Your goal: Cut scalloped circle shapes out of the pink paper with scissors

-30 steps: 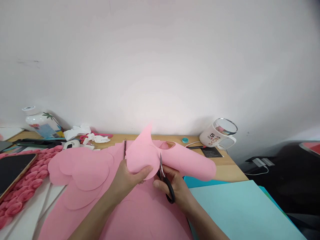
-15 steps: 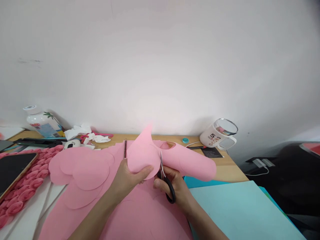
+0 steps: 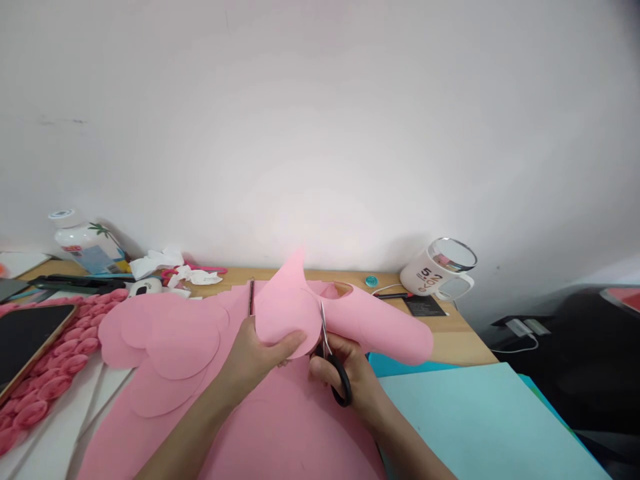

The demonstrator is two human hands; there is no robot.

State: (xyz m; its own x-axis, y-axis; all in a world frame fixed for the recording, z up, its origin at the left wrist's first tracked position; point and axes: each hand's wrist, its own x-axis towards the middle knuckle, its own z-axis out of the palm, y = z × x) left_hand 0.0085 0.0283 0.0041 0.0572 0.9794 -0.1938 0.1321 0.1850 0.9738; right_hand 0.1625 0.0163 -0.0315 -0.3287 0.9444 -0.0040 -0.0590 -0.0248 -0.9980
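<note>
My left hand (image 3: pixel 263 360) pinches the lower edge of a pink paper sheet (image 3: pixel 293 310) that is lifted and curled up from the desk. My right hand (image 3: pixel 350 377) is wrapped round the black handles of a pair of scissors (image 3: pixel 333 357). The blades point upward into the pink sheet just right of my left thumb. More of the same pink paper (image 3: pixel 270 427) spreads flat under both forearms.
Cut pink petal shapes (image 3: pixel 165 340) lie to the left, beside a frame edged with pink rolled flowers (image 3: pixel 45 373). Teal paper sheets (image 3: pixel 475 420) lie at the right. A white mug (image 3: pixel 437 273), a small teal cap (image 3: pixel 369 281), a white bottle (image 3: pixel 85 243) and crumpled scraps (image 3: pixel 165 267) sit along the wall.
The scissors have crept slightly further up into the pink sheet. Both hands stay almost where they were.
</note>
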